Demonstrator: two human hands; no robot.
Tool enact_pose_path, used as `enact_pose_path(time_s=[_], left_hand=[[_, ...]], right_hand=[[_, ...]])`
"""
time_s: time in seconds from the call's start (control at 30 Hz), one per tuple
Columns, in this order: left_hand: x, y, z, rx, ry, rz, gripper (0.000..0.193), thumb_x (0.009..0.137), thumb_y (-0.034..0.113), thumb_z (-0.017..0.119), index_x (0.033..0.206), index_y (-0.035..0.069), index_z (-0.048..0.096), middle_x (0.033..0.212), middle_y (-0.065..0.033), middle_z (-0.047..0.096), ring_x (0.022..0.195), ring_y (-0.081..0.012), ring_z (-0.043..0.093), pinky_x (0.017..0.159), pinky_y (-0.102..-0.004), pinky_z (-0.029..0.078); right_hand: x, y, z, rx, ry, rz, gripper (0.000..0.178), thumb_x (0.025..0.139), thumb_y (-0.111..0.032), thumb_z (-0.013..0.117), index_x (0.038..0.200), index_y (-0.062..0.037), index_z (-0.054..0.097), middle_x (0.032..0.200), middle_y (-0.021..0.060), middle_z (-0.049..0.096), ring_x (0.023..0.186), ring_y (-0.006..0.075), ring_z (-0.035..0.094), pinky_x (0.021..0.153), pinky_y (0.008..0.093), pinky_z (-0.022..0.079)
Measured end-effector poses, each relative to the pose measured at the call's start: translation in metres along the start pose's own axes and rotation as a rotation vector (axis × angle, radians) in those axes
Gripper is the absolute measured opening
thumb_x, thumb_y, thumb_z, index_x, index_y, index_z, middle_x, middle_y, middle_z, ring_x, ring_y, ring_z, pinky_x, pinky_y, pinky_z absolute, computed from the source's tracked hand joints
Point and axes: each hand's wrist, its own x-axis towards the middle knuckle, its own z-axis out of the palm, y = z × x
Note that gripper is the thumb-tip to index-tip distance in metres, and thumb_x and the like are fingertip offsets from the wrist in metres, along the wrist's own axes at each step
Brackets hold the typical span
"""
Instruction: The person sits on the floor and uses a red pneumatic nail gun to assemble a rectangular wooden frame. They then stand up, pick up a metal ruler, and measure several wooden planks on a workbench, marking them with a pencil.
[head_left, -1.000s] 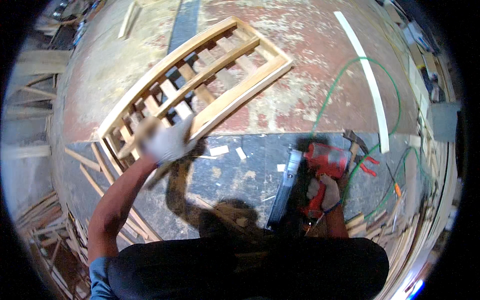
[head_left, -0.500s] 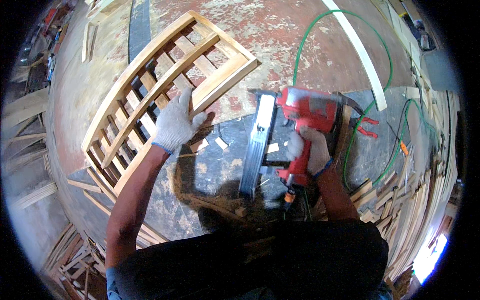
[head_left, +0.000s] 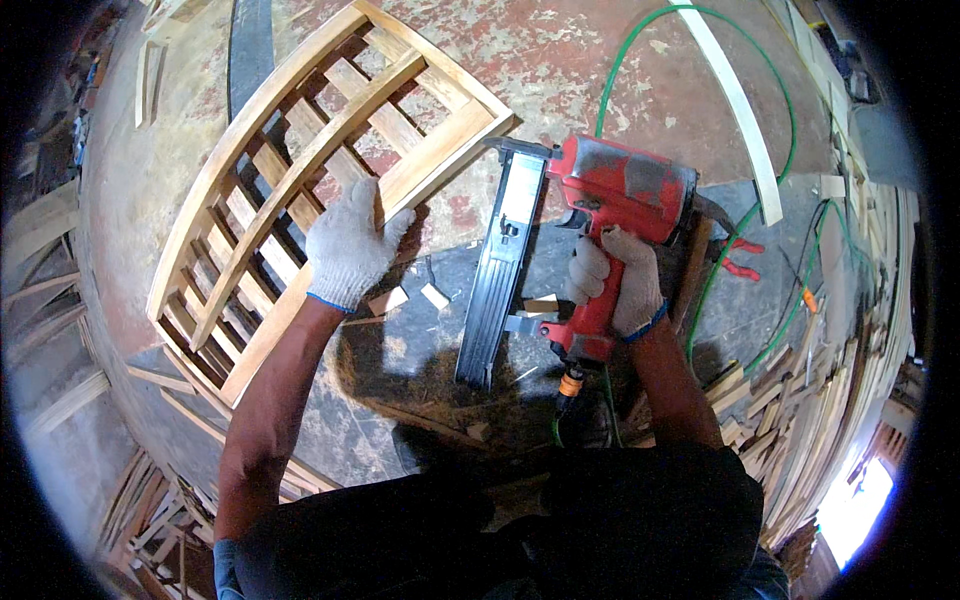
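My left hand (head_left: 350, 250), in a white knit glove, grips the near rail of a slatted wooden frame (head_left: 445, 150). Its thumb lies along the outer side and its fingers reach over the inner side. The frame has a curved far rail, a middle bar and several cross slats, and it lies tilted at the left. My right hand (head_left: 622, 280), also gloved, is wrapped round the handle of a red nail gun (head_left: 625, 190). The gun's long black magazine points down toward me. Its nose is close to the frame's right corner; I cannot tell whether they touch.
A green air hose (head_left: 790, 100) loops at the right, past red-handled pliers (head_left: 742, 258) and a white strip (head_left: 735, 115). Small wood offcuts (head_left: 435, 296) lie on the worn surface. Piles of wood strips (head_left: 815, 400) stand at the right, with more at the lower left.
The nail gun has moved up and slightly left, its nose now nearer the frame's corner. The frame and my left hand have shifted slightly left.
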Motion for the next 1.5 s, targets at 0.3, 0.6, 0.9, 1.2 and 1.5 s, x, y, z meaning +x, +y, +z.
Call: enact_pose_path(time_s=[0.3,0.6,0.9,1.2,1.5], left_hand=[[0.001,-0.003,-0.001,-0.02,0.005,0.009,0.064,0.094,0.058,0.065,0.127,0.004,0.06,0.102,-0.0188,0.071,0.097,-0.0384,0.071,0.08,-0.049,0.056],[0.0,-0.004,-0.001,-0.039,0.007,0.025,0.062,0.093,0.059,0.066,0.122,0.005,0.06,0.098,-0.0197,0.071,0.094,-0.0389,0.072,0.077,-0.0497,0.056],[0.003,-0.008,0.001,-0.056,0.009,0.04,0.065,0.093,0.061,0.065,0.126,0.006,0.06,0.099,-0.0209,0.072,0.097,-0.0396,0.072,0.079,-0.0501,0.056],[0.004,-0.008,0.002,-0.063,-0.032,0.009,0.068,0.092,0.061,0.066,0.129,0.005,0.059,0.104,-0.0207,0.072,0.099,-0.0411,0.072,0.082,-0.0498,0.056],[-0.01,-0.016,-0.009,-0.065,0.051,0.11,0.07,0.091,0.052,0.071,0.138,0.003,0.055,0.119,-0.024,0.067,0.109,-0.0415,0.067,0.093,-0.0491,0.053]], right_hand=[[0.003,0.006,-0.004,-0.003,-0.024,-0.003,0.043,0.095,-0.044,0.064,0.069,-0.0158,0.045,0.061,-0.0025,0.038,0.053,0.0159,0.044,0.055,0.0355,0.039],[0.003,0.012,-0.007,-0.106,-0.035,-0.037,0.038,0.094,-0.04,0.063,0.071,-0.0155,0.045,0.06,-0.0022,0.04,0.052,0.016,0.045,0.055,0.0344,0.041],[-0.001,0.015,-0.002,-0.125,0.028,-0.078,0.029,0.096,-0.034,0.064,0.083,-0.0137,0.048,0.065,-0.0012,0.044,0.054,0.0163,0.047,0.055,0.0366,0.044],[-0.001,0.024,-0.008,-0.492,0.136,-0.162,0.034,0.095,-0.034,0.057,0.073,-0.0089,0.056,0.064,0.006,0.057,0.057,0.0228,0.055,0.056,0.0356,0.046],[0.005,0.023,-0.017,0.047,-0.091,0.104,0.035,0.093,-0.038,0.064,0.07,-0.0144,0.051,0.06,0.0019,0.052,0.055,0.0204,0.051,0.055,0.0366,0.042]])
